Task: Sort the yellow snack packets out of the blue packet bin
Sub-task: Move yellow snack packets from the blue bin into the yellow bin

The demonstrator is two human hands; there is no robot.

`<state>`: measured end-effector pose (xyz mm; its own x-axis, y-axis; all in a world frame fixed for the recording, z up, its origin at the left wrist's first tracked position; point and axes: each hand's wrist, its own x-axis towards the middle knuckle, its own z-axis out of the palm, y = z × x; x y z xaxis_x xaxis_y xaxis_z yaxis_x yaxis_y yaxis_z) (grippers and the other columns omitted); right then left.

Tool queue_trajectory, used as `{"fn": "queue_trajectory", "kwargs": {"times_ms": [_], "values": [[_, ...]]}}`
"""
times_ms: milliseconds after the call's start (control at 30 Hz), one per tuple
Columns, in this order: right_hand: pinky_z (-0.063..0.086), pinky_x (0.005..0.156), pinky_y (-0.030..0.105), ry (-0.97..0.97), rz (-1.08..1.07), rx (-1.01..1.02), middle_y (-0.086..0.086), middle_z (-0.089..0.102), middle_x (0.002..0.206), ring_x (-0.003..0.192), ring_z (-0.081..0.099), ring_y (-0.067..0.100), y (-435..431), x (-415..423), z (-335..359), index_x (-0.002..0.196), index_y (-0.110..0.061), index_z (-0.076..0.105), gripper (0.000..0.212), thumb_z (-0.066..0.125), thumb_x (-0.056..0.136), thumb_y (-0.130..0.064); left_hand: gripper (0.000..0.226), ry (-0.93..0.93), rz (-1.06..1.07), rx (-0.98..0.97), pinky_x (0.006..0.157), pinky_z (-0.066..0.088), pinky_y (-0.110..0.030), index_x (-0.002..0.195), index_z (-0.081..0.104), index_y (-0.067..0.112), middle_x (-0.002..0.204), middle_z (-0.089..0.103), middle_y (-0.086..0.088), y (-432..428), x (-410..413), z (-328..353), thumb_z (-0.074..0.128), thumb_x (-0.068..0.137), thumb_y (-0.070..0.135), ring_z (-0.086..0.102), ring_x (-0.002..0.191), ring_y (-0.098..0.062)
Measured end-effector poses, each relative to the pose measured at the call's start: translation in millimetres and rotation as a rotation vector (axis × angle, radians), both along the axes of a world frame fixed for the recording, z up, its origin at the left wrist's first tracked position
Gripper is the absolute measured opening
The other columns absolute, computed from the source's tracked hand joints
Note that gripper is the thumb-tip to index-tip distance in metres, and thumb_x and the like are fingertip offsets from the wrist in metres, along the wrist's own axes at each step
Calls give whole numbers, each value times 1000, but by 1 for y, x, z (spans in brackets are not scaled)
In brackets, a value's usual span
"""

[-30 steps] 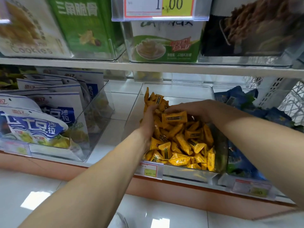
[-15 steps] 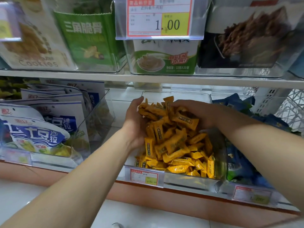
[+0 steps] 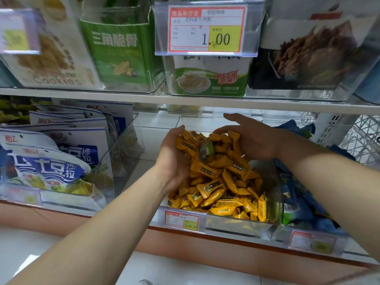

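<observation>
White store shelves (image 3: 185,101) fill the picture. Near the middle, the left hand (image 3: 172,155) cups a heap of small shiny yellow snack packets (image 3: 216,167), fingers curled under it. The right hand (image 3: 255,140) presses the heap's other side with straight fingers. More yellow ones lie below in a clear plastic bin (image 3: 236,223). Crinkly blue packets (image 3: 298,202) sit just beside it, lower right.
</observation>
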<state>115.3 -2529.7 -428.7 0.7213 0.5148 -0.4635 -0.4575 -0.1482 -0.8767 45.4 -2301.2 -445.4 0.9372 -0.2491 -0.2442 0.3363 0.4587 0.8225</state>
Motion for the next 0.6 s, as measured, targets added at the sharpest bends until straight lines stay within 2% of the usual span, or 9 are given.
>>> {"fn": "queue_trajectory", "kwargs": {"times_ms": [67,133,233,300,333,367,433,500,600], "values": [[53,68,36,-64,28,-92,5,67,93,76,66,22,-1,-3,4,111,-27,72,58,63,76,-72,42,-12,-1,14,93,51,-51,108,61,15,104,68,-14,-3,-2,-2,43,94,49,67,94,-32],[53,74,35,-182,66,-281,7,64,97,79,65,20,0,-8,8,110,-29,75,53,59,81,-71,44,-25,15,51,95,49,-49,115,59,13,107,67,-18,-4,-3,-4,41,95,47,64,98,-34],[48,76,28,-424,91,-647,2,66,103,88,63,19,10,-20,14,90,-38,78,33,59,85,-64,45,-37,31,63,98,46,-49,107,65,6,106,65,-22,-8,-2,-9,41,96,43,61,100,-37],[42,83,26,-540,154,-791,-1,62,121,113,60,22,18,-26,12,91,-38,76,24,62,88,-57,51,-28,28,88,101,45,-51,104,68,1,107,67,-21,-11,0,-13,42,96,44,62,102,-38],[37,93,28,-596,183,-860,-2,52,139,130,49,22,22,-29,11,104,-39,73,25,64,87,-55,55,-17,15,105,98,47,-51,107,68,-1,110,69,-21,-12,1,-15,41,96,46,64,103,-39],[35,98,30,-658,199,-925,-4,43,149,137,42,21,27,-34,10,114,-39,70,33,66,85,-55,58,-8,-3,138,93,52,-49,111,68,-1,112,70,-20,-11,1,-18,40,96,48,67,102,-38],[42,87,30,-774,202,-968,-6,59,132,118,55,20,36,-42,6,113,-35,70,38,73,80,-53,54,-8,-39,246,81,55,-43,109,73,9,108,74,-16,-10,0,-22,42,95,50,72,97,-33],[48,75,29,-819,184,-945,-9,69,102,95,63,16,41,-47,0,105,-30,72,35,79,76,-47,42,-33,-53,373,82,56,-43,103,77,17,107,74,-12,-8,-3,-23,52,91,48,72,97,-30],[51,75,28,-838,135,-949,-12,67,95,88,62,10,40,-53,-4,98,-31,68,33,86,71,-38,22,-207,9,652,90,55,-42,102,76,24,109,73,-4,-7,-4,-23,60,90,36,67,104,-25]]}}
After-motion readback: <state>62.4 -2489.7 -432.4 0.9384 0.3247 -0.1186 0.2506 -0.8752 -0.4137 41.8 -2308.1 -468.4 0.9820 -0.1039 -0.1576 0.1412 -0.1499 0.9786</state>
